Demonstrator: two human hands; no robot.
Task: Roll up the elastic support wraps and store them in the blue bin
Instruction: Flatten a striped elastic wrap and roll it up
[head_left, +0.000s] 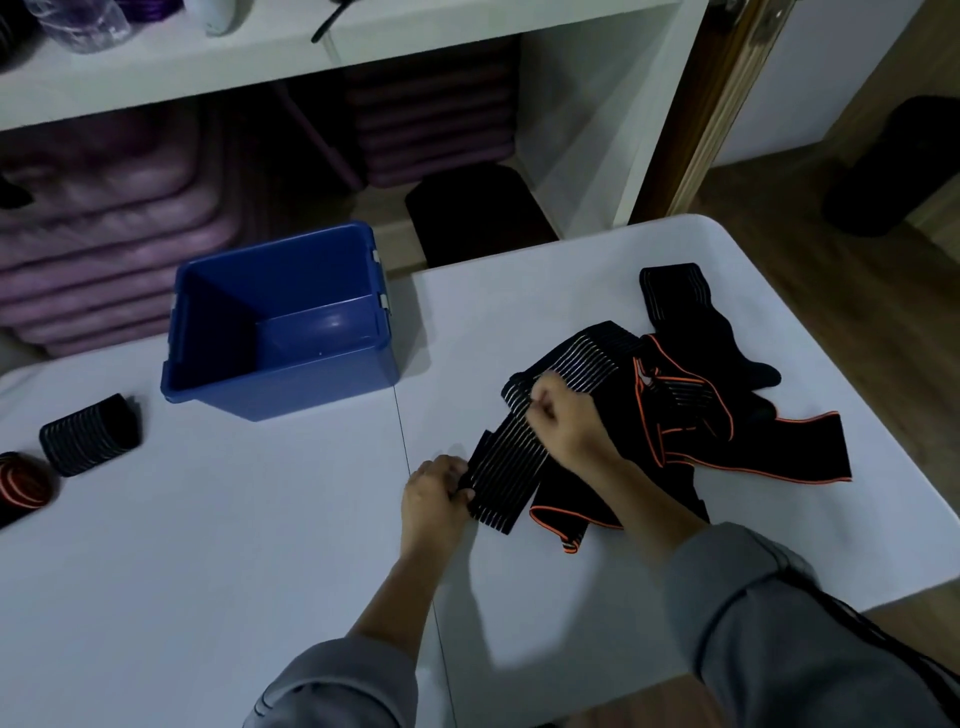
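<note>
Looking down from my head camera, my left hand (435, 494) curls its fingers over the near end of a black wrap with white stripes (511, 460), pinning that end on the white table (218, 561). My right hand (567, 422) is a little farther along the same wrap, with thumb and fingers pinched on the band where it runs up toward the heap. So the two hands are apart, each clamped on this one wrap, which lies flat and unrolled between them. Just to the right, touching it, is a tangled heap of black wraps with orange edging (696, 415), and another striped black wrap (670, 291) trails off the far side of the heap. The blue bin (291, 392) stands open on the table, well to the left of my hands. Left of it again lie two finished rolls side by side: a white-striped roll (91, 434) and an orange-striped roll (23, 486) at the frame's edge. Behind the bin, purple mats (104, 234) are stacked under a white shelf (156, 78).
</note>
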